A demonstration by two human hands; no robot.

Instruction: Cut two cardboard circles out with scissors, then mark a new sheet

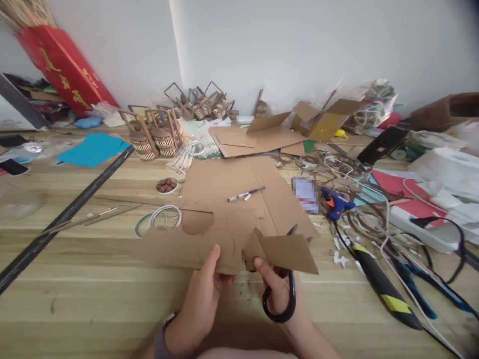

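My left hand (205,289) grips a piece of brown cardboard (168,244) from below, its thumb lying on a drawn circle. A rounded notch shows in the cardboard's far edge. My right hand (275,284) has black-handled scissors (292,299) around it, and its thumb presses a folded cardboard flap (288,249). The scissor blades are mostly hidden behind the flap, with their tips showing above it. Beyond my hands a larger cardboard sheet (209,182) lies flat, and a pen (245,194) rests on it.
Rings of tape (166,217) and a bowl of brown beads (166,186) stand to the left. On the right are a blue glue gun (337,203), pliers (411,279), cables and paper scraps. Small woven baskets (164,137) and an open carton (325,119) stand at the back.
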